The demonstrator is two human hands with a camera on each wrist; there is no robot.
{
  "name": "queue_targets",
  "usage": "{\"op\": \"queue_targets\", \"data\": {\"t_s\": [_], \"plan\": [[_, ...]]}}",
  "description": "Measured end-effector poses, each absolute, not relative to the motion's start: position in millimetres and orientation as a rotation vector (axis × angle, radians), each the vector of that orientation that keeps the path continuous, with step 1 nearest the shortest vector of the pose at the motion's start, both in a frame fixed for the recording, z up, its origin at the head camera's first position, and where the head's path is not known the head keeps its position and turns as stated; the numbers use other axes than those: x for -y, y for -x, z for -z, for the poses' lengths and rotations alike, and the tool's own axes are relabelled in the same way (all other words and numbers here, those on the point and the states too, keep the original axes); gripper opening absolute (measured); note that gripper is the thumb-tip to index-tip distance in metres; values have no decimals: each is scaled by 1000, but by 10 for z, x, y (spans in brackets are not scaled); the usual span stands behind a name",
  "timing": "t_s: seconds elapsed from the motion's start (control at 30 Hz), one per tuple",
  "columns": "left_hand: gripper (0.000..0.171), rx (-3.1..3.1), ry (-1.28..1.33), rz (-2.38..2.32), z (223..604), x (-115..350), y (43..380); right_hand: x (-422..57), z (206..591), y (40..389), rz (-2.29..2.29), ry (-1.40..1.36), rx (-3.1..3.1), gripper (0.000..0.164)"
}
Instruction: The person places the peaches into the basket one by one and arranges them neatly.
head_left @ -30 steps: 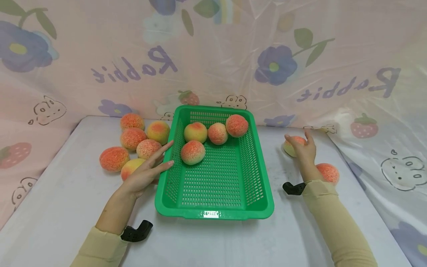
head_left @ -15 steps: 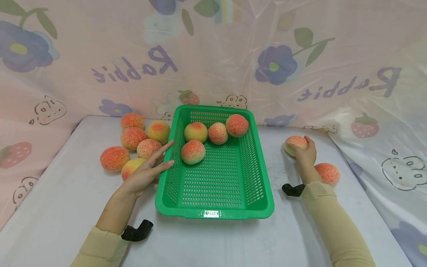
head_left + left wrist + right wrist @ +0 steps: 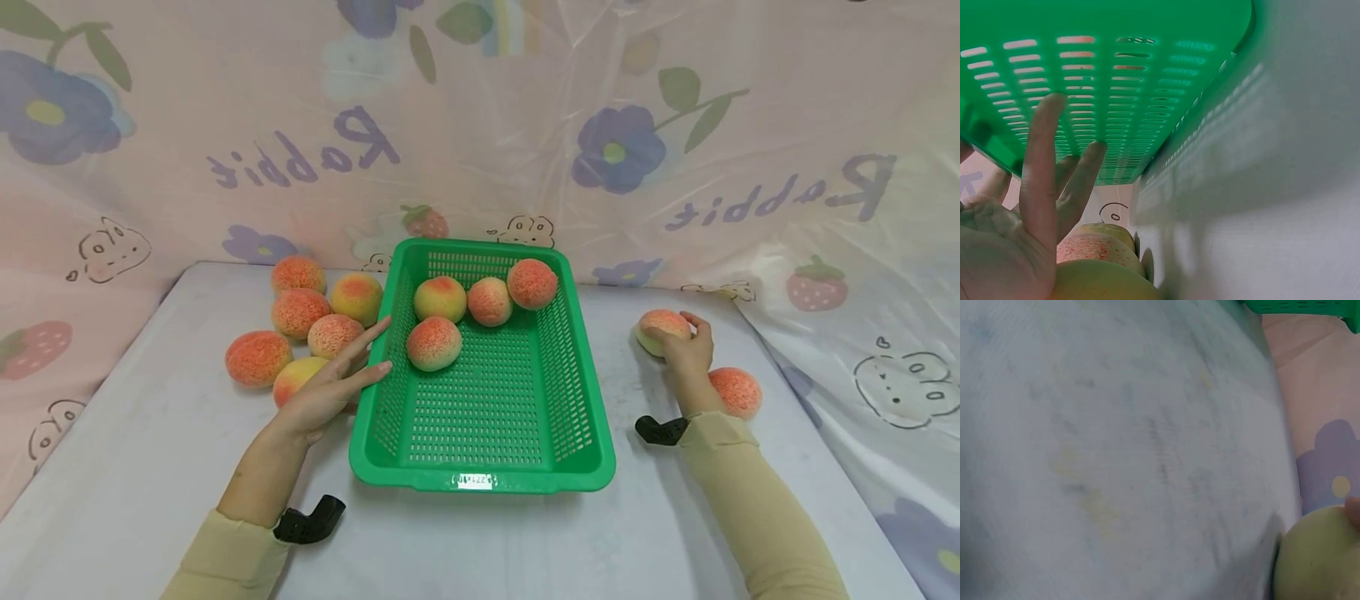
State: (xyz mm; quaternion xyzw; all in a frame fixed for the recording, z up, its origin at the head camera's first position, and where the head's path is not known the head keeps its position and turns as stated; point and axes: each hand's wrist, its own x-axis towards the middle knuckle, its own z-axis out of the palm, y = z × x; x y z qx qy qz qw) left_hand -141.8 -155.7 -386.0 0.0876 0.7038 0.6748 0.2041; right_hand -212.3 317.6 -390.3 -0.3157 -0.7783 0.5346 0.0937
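A green perforated plastic basket [image 3: 551, 482] stands mid-table with several peaches in its far half, one of them a red-flecked peach [image 3: 433, 343] by its left wall. My left hand [image 3: 318, 404] lies along that left side, fingers spread and fairly straight, tips at the rim. From the left wrist view, these fingers [image 3: 1040, 169] rest against the slotted wall. Over on the right, my right hand [image 3: 692, 354] holds a yellow-and-red peach [image 3: 660, 323] between thumb and fingers. Only the pale side of that peach [image 3: 1313, 556] and a fingertip show in the right wrist view.
Left of the basket several peaches [image 3: 298, 311] lie in a cluster, one partly behind my left hand. Another red peach [image 3: 737, 392] sits beside my right wrist. A printed curtain [image 3: 480, 125] hangs behind the white table [image 3: 150, 442].
The right hand has come down onto the yellow-and-red peach and closed its fingers around it. The left hand and the basket have stayed in place.
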Motion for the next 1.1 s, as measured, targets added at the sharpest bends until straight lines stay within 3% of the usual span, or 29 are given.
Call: {"op": "queue_targets", "data": {"t_s": [0.7, 1.1], "plan": [[64, -1946, -246, -1902, 3869, 1560, 1420, -3004, 3539, 2059, -1715, 825, 2357, 83], [64, -1937, -247, -1906, 3854, 1549, 1421, -2815, 3253, 2058, -1808, 539, 2374, 84]]}}
